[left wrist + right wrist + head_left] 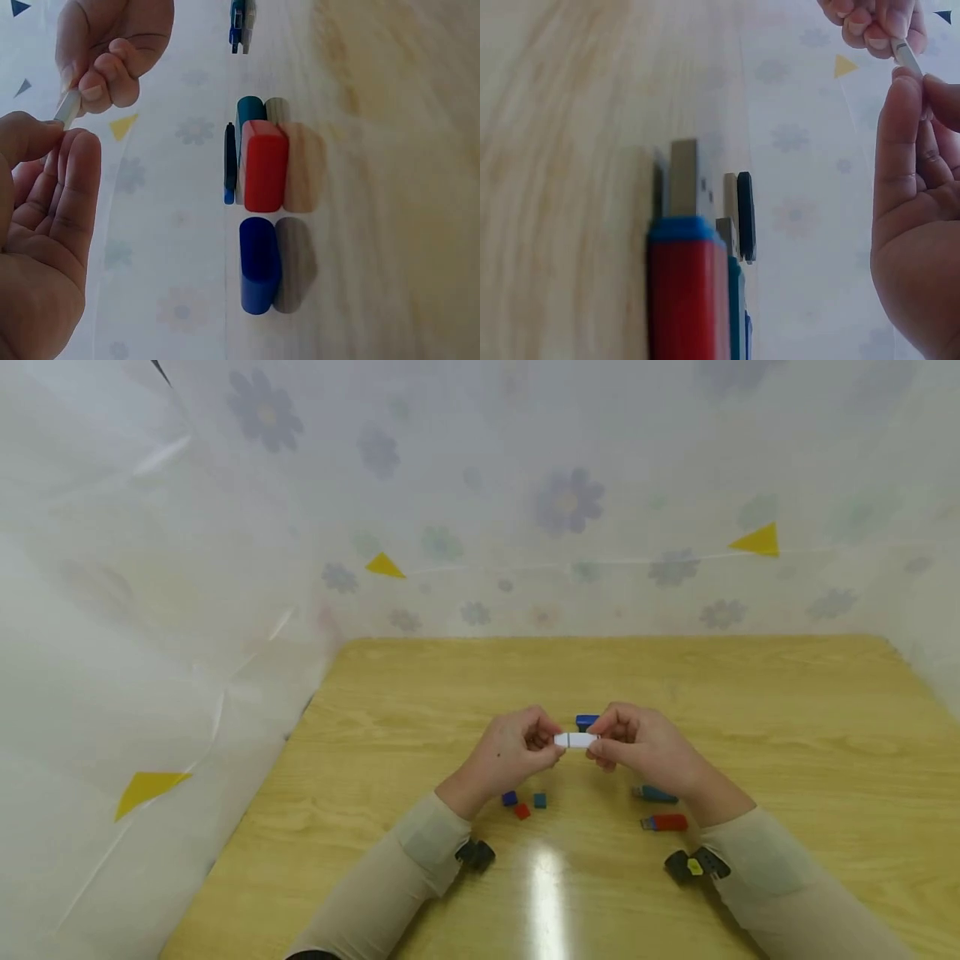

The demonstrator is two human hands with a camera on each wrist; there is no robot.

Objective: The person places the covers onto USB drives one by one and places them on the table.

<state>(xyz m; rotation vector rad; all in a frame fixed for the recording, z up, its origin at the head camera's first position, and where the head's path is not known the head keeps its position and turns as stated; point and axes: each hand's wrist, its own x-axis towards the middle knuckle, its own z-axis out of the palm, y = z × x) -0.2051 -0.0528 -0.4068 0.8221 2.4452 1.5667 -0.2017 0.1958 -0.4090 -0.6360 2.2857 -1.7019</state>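
A white USB stick [577, 741] with a grey line across it is held level between both hands above the table. My left hand [513, 745] pinches its left end, the part beyond the line. The right hand [648, 745] pinches the other end between thumb and fingers. In the left wrist view the white stick [69, 109] is mostly covered by fingertips. Below the left hand lie a blue cap [510, 797], a red cap [522, 811] and a teal cap [540, 801]. Near the right forearm are a teal USB stick [658, 794] and a red USB stick [667, 822], their metal plugs bare.
A blue and dark object [587, 722] lies on the wooden table [420, 685] just behind the hands, partly hidden by the right one. A pale flowered sheet [480, 510] with yellow triangles hangs along the table's back and left sides.
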